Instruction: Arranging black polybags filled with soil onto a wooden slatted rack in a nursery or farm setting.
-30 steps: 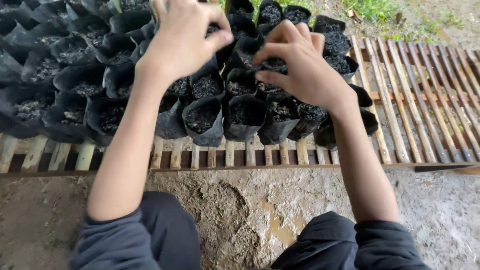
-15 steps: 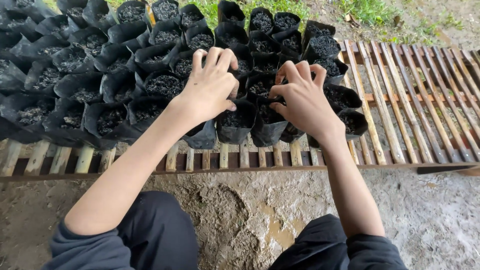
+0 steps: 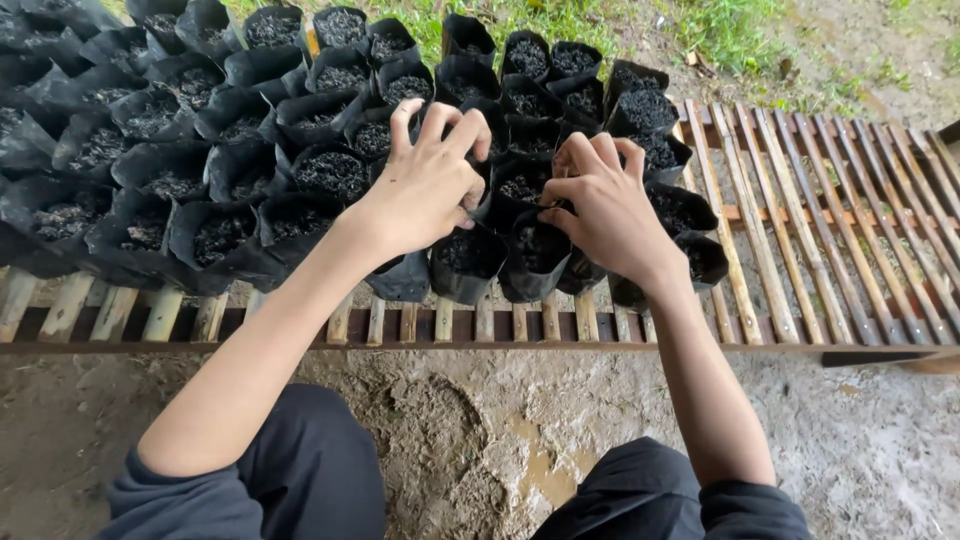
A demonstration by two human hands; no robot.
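Black plastic nursery bags (image 3: 330,175) filled with dark soil stand packed together in rows on a slatted bamboo rack (image 3: 820,230), as a crouching person works at the front edge of the cluster with both bare hands. On the person's own left, the left hand (image 3: 425,185) rests palm-down over the bags, fingers spread and curled over a rim near the front row; whether it truly grips that rim cannot be told from above. Just beside it, the right hand (image 3: 610,210) bends over a neighbouring bag (image 3: 535,255), thumb and fingertips pinched together at the folded top edge of the plastic. The two hands sit close together, near but not touching, with a front-row bag (image 3: 465,260) of soil between and below them.

Most bags crowd the left and middle of the rack, upright or leaning slightly against one another, their mouths open and soil showing. To the right, the rack's pale slats lie bare, with brown crosspieces visible beneath. Along its near side runs a dark front rail (image 3: 500,347). Below it, wet, muddy ground (image 3: 470,440) spreads toward the person's knees, covered in dark trousers (image 3: 310,470). Green grass (image 3: 730,30) grows beyond the far edge of the rack, beside a patch of bare earth.
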